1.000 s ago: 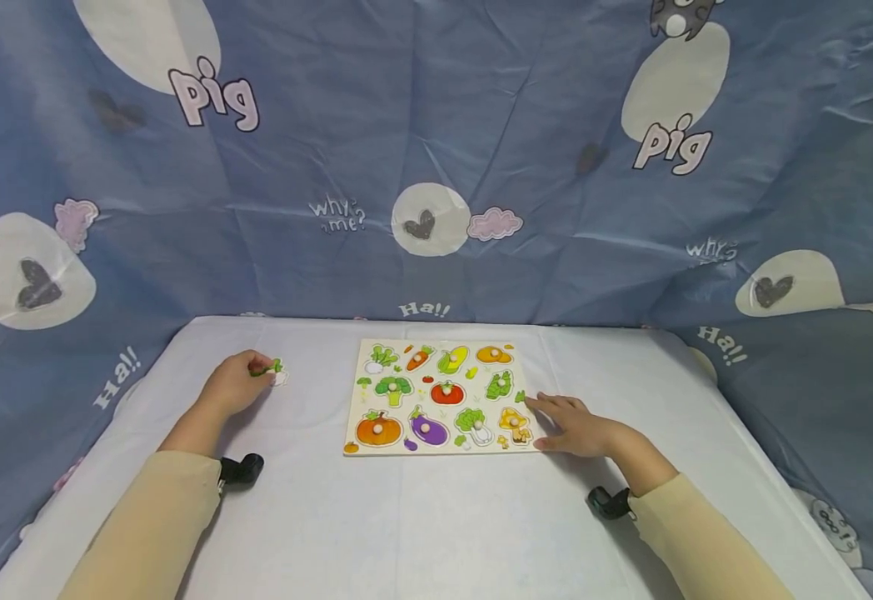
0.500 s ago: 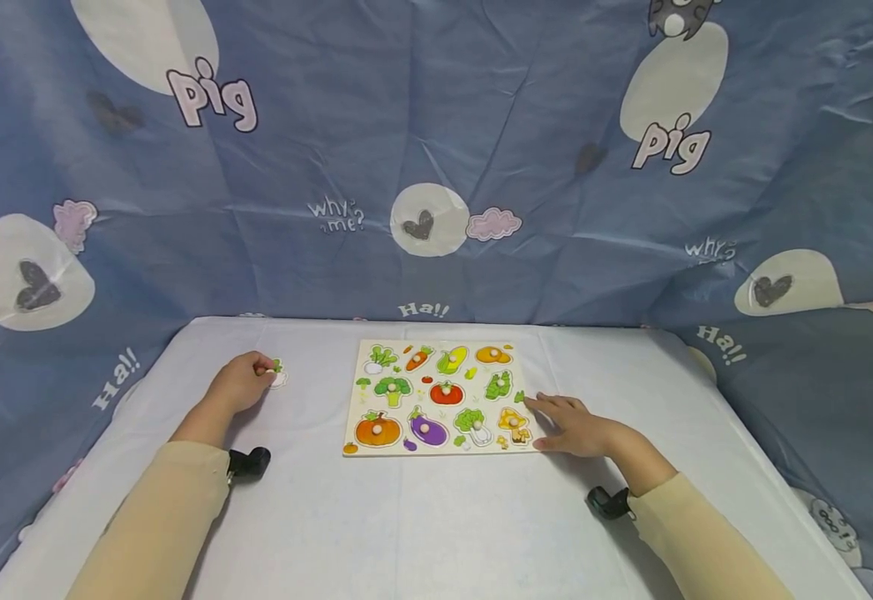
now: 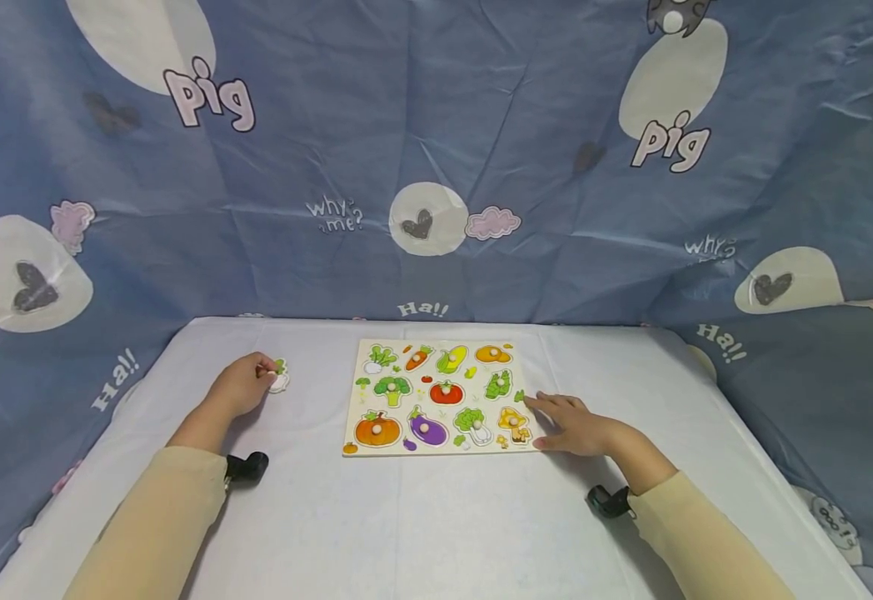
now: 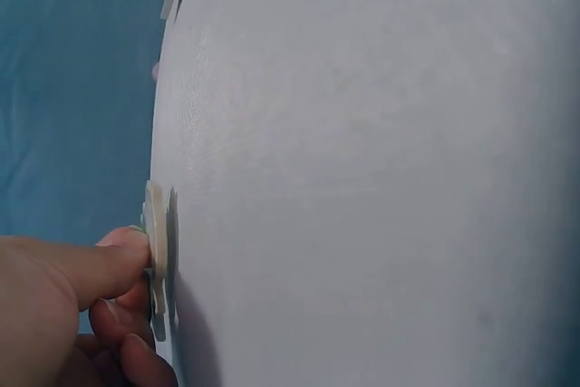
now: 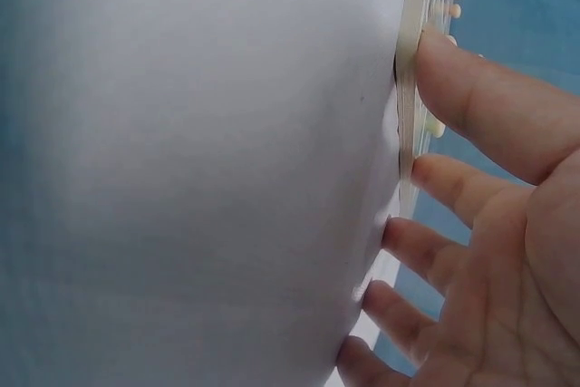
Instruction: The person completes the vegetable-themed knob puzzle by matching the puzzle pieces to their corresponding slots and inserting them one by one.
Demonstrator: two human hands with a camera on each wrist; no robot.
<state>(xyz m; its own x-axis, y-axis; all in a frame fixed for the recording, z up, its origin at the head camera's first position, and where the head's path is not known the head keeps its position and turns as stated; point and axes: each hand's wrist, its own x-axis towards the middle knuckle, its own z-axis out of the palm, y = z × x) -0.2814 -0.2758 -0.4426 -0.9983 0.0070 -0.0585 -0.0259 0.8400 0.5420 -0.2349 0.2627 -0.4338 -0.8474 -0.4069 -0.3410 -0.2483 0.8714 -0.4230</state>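
Observation:
My left hand (image 3: 243, 384) pinches a white-and-green puzzle piece (image 3: 279, 380) at the left of the table; its exact vegetable is too small to tell. Edge-on in the left wrist view, the wooden piece (image 4: 158, 233) stands close over the cloth with a shadow beside it, thumb and fingertips at its printed side. To the right, a wooden vegetable puzzle board (image 3: 436, 454) lies flat, bearing knobbed pieces such as a pumpkin, an eggplant and a tomato. At the board's right edge rests my right hand (image 3: 575, 427), fingers spread, thumb and index fingertip touching the edge.
A white cloth (image 3: 406, 533) covers the table. Behind it and along both sides hangs a blue printed curtain (image 3: 361, 275). Small dark cameras are strapped at the left wrist (image 3: 247, 468) and the right wrist (image 3: 607, 502).
My left hand has shifted slightly right and its fingers have closed on the piece, whose white part now stands out more clearly. The right hand and the board stay put.

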